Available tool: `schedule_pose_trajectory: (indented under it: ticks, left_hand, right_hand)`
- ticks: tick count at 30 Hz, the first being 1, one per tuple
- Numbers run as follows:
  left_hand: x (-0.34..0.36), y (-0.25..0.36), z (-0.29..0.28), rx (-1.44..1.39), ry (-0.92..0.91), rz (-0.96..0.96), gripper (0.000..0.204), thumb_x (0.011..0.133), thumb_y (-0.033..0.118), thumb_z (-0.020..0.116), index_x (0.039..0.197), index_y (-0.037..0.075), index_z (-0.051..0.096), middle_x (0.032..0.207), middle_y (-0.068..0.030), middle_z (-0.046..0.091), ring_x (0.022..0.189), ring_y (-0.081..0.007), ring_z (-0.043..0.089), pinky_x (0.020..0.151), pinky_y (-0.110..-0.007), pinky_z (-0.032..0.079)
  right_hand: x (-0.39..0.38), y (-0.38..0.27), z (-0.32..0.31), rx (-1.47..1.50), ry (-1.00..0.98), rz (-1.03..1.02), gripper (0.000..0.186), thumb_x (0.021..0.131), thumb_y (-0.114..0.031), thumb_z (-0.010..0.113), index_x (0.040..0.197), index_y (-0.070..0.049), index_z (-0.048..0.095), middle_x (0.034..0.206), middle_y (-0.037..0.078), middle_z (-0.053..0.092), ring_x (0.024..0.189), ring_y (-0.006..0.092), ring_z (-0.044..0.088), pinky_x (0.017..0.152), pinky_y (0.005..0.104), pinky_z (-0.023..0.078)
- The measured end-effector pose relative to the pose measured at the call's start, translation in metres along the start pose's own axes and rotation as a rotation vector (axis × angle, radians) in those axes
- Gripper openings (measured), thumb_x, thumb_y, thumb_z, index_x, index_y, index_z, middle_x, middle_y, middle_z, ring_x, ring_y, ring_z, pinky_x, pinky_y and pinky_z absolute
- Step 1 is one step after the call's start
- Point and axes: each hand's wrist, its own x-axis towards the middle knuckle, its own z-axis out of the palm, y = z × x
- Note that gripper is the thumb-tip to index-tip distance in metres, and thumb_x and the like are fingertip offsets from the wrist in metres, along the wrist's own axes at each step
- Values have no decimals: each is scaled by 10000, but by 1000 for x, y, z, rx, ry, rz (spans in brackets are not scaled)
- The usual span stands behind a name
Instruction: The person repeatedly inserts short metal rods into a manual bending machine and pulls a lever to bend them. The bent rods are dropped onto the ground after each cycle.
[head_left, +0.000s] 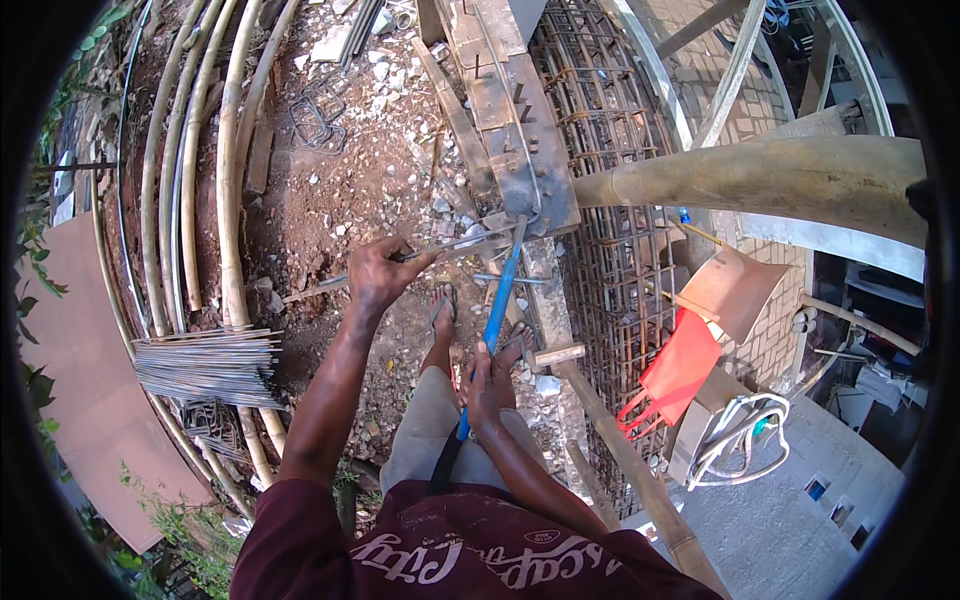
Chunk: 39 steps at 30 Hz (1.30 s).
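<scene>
My left hand [380,275] is closed around a thin steel rod [465,242], which runs to the near end of a wooden bench. My right hand [487,388] grips a blue-handled bending bar [502,298] low on its handle, close to my thigh. The bar's bare metal head meets the rod at the bench's near corner. There a hooked rod [528,150] lies lengthwise along the bench. Several upright pegs stand on the dark metal plate [518,187] fixed to the bench top.
Bamboo poles [232,180] and a bundle of cut rods [208,365] lie at left. Bent wire stirrups [318,122] rest on the dirt. Right of the bench runs a rebar cage [610,150], crossed by a thick bamboo post [760,180]. A red bag [680,368] hangs beyond.
</scene>
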Motion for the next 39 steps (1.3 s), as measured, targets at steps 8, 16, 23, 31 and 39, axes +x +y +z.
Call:
schedule_pose_trajectory:
  ticks: [8, 16, 23, 31, 39]
  left_hand:
    - [33, -8, -10, -28, -120, 73, 380, 743, 353, 1000, 751, 40, 785, 636, -95, 712, 527, -148, 643, 510, -339, 504]
    - [22, 6, -11, -23, -110, 159, 342, 806, 300, 964, 761, 46, 740, 676, -71, 707, 547, -152, 648, 502, -358, 499]
    - [-24, 70, -139, -90, 11, 373, 264, 775, 214, 952, 804, 65, 736, 683, -41, 658, 570, -176, 610, 539, -359, 481]
    - [-58, 122, -295, -153, 334, 429, 194, 837, 170, 915, 850, 28, 784, 658, -45, 665, 547, -142, 573, 517, -330, 419]
    - [30, 50, -119, 17, -92, -102, 437, 916, 533, 834, 895, 96, 845, 724, -84, 765, 617, -196, 697, 589, -399, 532]
  right_hand:
    - [-3, 7, 43, 117, 180, 67, 493, 1099, -529, 607, 789, -175, 461, 566, -78, 409, 413, 33, 386, 380, 251, 303]
    - [1, 9, 34, 85, 205, -37, 370, 1077, -402, 697, 847, -138, 578, 616, -89, 429, 467, 30, 408, 423, 252, 316]
    - [-42, -53, -47, -315, 195, -497, 194, 996, -186, 813, 928, -22, 733, 771, -71, 601, 694, 36, 502, 640, 254, 447]
    - [-32, -211, -67, -525, 88, -1099, 363, 1011, -158, 762, 1327, 13, 708, 1276, 146, 669, 1100, 262, 667, 1031, 397, 493]
    - [3, -143, -73, -352, 133, -623, 365, 1062, -277, 732, 1254, 32, 703, 896, 80, 761, 681, 110, 711, 567, 278, 577]
